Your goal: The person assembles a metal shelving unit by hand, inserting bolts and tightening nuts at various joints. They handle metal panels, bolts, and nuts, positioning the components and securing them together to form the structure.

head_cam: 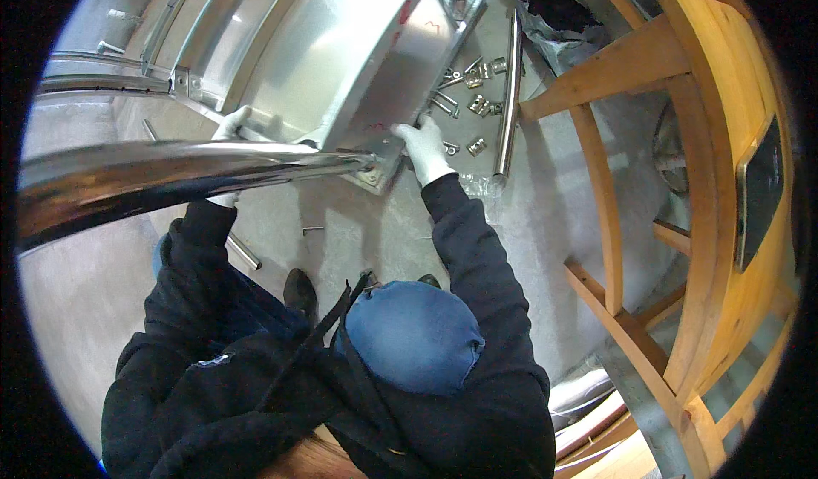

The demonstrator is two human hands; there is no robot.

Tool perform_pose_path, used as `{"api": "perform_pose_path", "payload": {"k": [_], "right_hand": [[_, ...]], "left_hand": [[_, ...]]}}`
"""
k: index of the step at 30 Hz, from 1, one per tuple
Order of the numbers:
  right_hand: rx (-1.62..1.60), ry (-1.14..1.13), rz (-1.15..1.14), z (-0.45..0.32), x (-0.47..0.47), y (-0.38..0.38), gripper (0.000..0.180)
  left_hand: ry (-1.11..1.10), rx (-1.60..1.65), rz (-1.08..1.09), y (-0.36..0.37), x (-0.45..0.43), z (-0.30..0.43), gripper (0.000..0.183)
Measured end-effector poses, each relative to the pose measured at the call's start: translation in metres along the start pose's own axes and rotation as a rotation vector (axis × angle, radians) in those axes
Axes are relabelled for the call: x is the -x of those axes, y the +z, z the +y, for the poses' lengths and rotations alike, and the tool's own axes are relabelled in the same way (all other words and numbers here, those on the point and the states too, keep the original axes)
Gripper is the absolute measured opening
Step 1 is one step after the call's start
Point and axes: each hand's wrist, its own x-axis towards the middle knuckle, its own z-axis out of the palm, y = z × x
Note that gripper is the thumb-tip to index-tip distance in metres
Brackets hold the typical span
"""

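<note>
A large sheet-metal panel [300, 57] with a channel-shaped side [399, 76] lies before me, red marks on it. My right hand [424, 150], in a white glove, grips the outer edge of that side near its corner. Its thumb lies on top, and its fingers are partly hidden. My left hand [231, 123], also gloved, holds the near edge of the metal frame. A thick polished tube [192, 166] crosses in front of it and hides much of the hand. This tube runs from the left rim to a corner plate [372, 178] beside my right hand.
Several bolts [447, 105] and metal clamp fittings [477, 104] lie beside a polished tube [509, 95]. A hex key [313, 228] and a short tube [243, 252] are on the floor. A phone [759, 194] rests on a wooden chair [709, 159]. A torn bag [559, 25] stands behind.
</note>
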Motion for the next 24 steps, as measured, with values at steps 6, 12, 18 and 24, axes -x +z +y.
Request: {"api": "perform_pose_path", "payload": {"k": [6,12,18,24], "right_hand": [[0.573,-0.58,0.336,-0.045,0.024,-0.008,0.057],[1.071,-0.077,0.621,-0.016,0.039,-0.101,0.081],[0.678,-0.196,0.469,-0.012,0.028,-0.069,0.071],[0.664,-0.111,0.345,0.002,0.026,-0.023,0.081]], "left_hand": [[-0.037,0.277,0.043,-0.03,0.007,0.013,0.038],[-0.049,0.249,0.158,-0.024,0.002,0.007,0.05],[-0.018,0.239,0.182,-0.034,-0.002,0.003,0.036],[-0.068,0.29,0.007,-0.048,-0.008,0.006,0.027]]}}
